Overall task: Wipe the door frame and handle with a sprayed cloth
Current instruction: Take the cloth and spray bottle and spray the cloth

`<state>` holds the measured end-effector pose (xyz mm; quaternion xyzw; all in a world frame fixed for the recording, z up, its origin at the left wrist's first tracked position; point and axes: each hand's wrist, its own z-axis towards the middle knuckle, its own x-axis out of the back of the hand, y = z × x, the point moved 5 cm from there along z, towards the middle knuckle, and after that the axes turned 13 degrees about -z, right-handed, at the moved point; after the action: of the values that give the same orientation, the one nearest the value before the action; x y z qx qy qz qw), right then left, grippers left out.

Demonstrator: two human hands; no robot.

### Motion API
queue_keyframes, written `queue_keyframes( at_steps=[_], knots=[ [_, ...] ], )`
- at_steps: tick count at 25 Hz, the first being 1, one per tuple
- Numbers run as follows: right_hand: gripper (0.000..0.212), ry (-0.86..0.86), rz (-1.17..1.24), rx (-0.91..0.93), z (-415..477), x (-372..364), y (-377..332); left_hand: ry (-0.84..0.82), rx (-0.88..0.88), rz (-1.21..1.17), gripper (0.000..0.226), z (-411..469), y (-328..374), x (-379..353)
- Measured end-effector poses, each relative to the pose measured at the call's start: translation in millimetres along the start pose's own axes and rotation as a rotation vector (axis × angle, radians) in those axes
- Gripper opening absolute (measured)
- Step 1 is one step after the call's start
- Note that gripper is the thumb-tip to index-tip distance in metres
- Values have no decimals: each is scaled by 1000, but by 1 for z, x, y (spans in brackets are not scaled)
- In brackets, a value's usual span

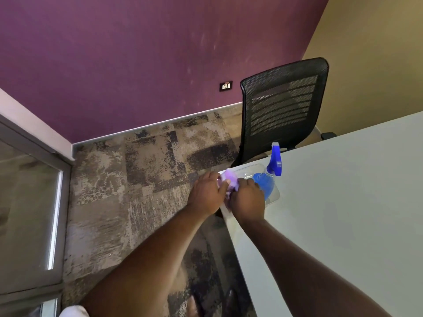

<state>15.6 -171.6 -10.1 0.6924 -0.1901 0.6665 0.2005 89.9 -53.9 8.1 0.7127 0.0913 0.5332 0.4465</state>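
A: Head view: both hands meet at the near-left corner of a white table (343, 202), bunching a purple cloth (229, 179) between them.

B: How do the hands grip?

A: The left hand (206, 194) curls its fingers over the cloth's left side; the right hand (248, 199) closes on its right side. Both pinch the cloth, which sits at the table's edge.

B: And the sprayer?

A: A bottle (272, 173) of blue liquid with a blue trigger head lies tilted in a clear tray (273, 195), just right of the right hand.

B: The door?

A: A grey-framed glass door (34, 202) stands at far left, well apart from the hands. Its handle cannot be made out. A black mesh chair (283, 106) stands beyond the table on patterned carpet (148, 168), before a purple wall (137, 53).
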Motion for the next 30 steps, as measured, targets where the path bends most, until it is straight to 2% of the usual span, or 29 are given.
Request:
queue_keyframes(
  at_steps=[5, 9, 14, 19, 24, 27, 30],
  knots=[
    [36, 168, 106, 95, -14, 65, -5, 38, 278, -302, 56, 2, 26, 41],
    [46, 398, 178, 267, -27, 123, -7, 83, 350, -714, 39, -2, 51, 83],
    [39, 584, 295, 358, -41, 181, -8, 157, 341, -1056, 21, -16, 79, 123],
    [46, 532, 451, 186, -42, 197, 20, 207, 322, -1239, 22, -24, 98, 159],
    [67, 339, 457, -15, -37, 176, 57, 204, 304, -1419, 41, -30, 108, 175],
    [77, 252, 439, -64, -33, 161, 71, 170, 243, -1412, 47, -28, 113, 179],
    [83, 216, 495, -150, -27, 149, 79, 212, 238, -1322, 52, -23, 108, 182]
  ],
)
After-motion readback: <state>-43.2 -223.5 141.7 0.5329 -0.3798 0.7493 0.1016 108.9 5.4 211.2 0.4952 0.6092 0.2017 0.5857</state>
